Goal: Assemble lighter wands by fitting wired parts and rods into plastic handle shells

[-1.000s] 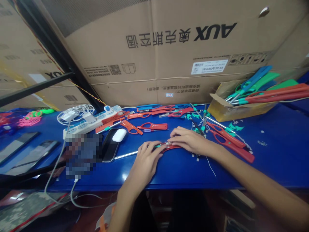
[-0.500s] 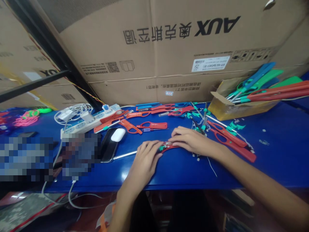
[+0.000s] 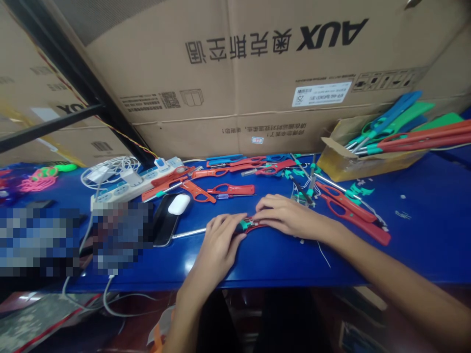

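Both hands rest on the blue table (image 3: 279,264) near its front edge and meet over a red-handled tool (image 3: 253,225) with a green collar and a thin metal rod (image 3: 187,233) sticking out to the left. My left hand (image 3: 221,240) has its fingers curled over the rod end of the tool. My right hand (image 3: 290,215) lies palm down on the red handle, its fingers pressed together at the joint. Most of the handle is hidden under that hand.
Several red and blue handles (image 3: 231,189) lie behind the hands, more red ones (image 3: 349,211) to the right. A cardboard tray (image 3: 338,166) of long tools stands at the right. A phone with a white earbud case (image 3: 179,204), a power strip (image 3: 132,189) and cables lie left. Big cartons (image 3: 257,73) wall the back.
Both hands shifted slightly left along the tool, staying on it. The view tilted a little; nothing was picked up or let go.
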A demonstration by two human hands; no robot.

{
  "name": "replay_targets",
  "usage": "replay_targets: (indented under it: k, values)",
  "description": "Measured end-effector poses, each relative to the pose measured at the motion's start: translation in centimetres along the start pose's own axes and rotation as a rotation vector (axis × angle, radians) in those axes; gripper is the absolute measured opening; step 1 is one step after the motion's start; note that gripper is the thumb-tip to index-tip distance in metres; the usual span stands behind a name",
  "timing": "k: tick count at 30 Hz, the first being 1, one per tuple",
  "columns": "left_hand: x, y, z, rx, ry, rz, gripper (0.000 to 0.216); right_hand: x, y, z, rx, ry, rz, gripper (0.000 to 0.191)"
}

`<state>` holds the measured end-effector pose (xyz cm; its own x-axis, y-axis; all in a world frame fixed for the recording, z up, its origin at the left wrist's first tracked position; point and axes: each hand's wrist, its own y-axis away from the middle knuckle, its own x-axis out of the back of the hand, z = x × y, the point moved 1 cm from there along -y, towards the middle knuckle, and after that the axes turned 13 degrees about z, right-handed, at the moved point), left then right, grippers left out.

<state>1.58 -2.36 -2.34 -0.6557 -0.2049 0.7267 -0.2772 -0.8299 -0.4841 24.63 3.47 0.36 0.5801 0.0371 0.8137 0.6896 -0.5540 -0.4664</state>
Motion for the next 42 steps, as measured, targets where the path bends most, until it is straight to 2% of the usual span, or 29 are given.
replay_targets:
  k: [4,22,30,39,42]
  values:
    - [0.1,0.1,0.0,0.013,0.021,0.002,0.038,0.0,0.0,0.0,0.004,-0.058,-0.012,0.028]
    - [0.3,-0.1,0.1,0.009,0.032,-0.029,0.033,0.4,-0.2,-0.2,0.001,-0.060,-0.047,0.029]
    - [0.3,-0.2,0.1,-0.001,0.031,-0.021,0.034,-0.3,0.1,-0.5,0.006,0.069,-0.039,0.025]
    - [0.1,-0.2,-0.1,0.003,0.027,-0.018,0.033,-0.6,-0.2,-1.3,-0.076,0.277,-0.006,0.022]
    - [0.1,-0.2,-0.1,0.001,0.016,-0.010,0.032,-0.6,-0.1,-1.1,-0.046,0.335,-0.001,0.023]
